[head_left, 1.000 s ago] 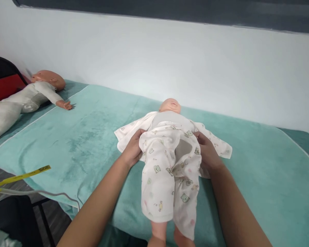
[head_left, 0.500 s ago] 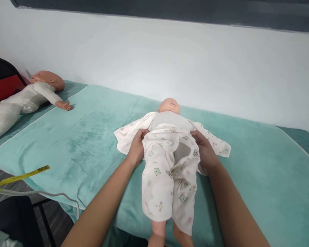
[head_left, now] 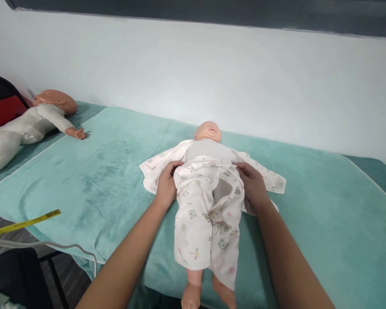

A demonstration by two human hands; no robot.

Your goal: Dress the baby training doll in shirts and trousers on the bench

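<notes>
A baby doll (head_left: 208, 131) lies on its back in front of me, head toward the wall and bare feet at the near edge. White printed baby pants (head_left: 193, 219) cover its legs up to the belly, with a gap at the crotch. Its matching printed shirt (head_left: 162, 165) is spread open, sleeves out to both sides. My left hand (head_left: 167, 182) is closed on the waistband at the doll's left-hand side in view. On the opposite side, my right hand (head_left: 251, 184) pinches the waistband too. Some fingertips are hidden by the cloth.
A green towel-like cover (head_left: 318, 219) lies over the table against a white wall. A second doll (head_left: 35, 124) in a pale bodysuit lies at the far left beside a red and black object (head_left: 4, 107). A yellow strip (head_left: 25, 224) and a grey cable (head_left: 67, 246) hang near the left edge.
The view has shifted slightly, so the doll sits a little further left and higher. Both hands stay at the waistband, which looks pulled slightly more level across the belly.
</notes>
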